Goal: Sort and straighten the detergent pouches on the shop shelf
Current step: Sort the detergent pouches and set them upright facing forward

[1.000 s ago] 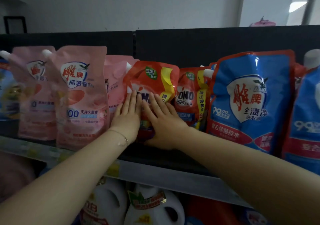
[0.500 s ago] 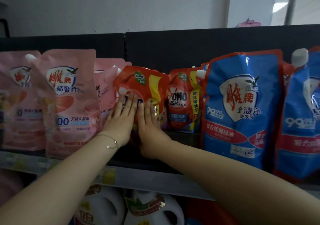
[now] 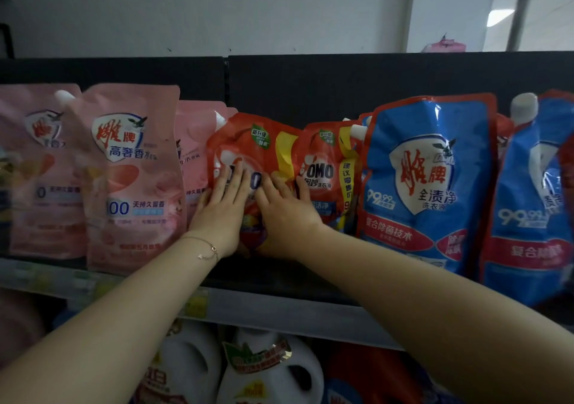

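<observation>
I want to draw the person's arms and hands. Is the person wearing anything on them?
Both forearms are bare: no sleeves and no gloves show. The left hand has a thin, fine chain bracelet at the wrist with a tiny charm. The right hand shows no bracelet or watch, and no rings are clear.

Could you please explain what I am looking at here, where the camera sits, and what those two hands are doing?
There is no machine here: a person wears a camera on the head, so you see their own arms reaching forward. Both palms, the left hand and the right hand, lie flat and open against a red OMO pouch standing on the shop shelf. Nothing is gripped; they seem to be pressing it straight. Beside it stand a second red pouch, pink pouches to the left and blue pouches to the right. White bottles sit on the shelf below.
</observation>
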`<state>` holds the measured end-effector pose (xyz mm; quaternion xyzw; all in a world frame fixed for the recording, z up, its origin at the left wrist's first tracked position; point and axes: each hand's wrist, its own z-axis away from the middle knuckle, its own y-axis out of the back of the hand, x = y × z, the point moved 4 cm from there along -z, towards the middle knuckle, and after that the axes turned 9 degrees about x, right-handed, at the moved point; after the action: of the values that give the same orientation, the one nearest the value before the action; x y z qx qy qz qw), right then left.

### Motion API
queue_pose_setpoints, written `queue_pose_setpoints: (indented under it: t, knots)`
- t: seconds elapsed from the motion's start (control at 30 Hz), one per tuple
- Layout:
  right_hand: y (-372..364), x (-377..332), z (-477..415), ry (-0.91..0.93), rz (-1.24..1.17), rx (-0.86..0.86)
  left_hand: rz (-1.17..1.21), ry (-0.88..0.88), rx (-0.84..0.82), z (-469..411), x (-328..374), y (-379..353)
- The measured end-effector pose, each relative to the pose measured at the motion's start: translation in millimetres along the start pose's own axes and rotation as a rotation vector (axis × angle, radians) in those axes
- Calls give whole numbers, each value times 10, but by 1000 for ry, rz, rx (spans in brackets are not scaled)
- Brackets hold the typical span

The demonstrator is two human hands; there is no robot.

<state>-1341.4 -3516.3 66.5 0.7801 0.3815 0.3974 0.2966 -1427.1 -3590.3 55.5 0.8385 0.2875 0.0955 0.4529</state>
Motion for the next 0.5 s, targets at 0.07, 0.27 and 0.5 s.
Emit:
queue_pose_setpoints:
  t: [0.07, 0.27, 0.5]
  knots:
    - [35, 92, -32, 0, -176, -33, 69, 33, -43, 15, -10, 26]
    - [237, 429, 223, -278, -811, 471, 302, 49, -25, 139, 84, 64]
    - [102, 601, -26, -776, -1317, 215, 383, 224, 127, 30, 372, 13]
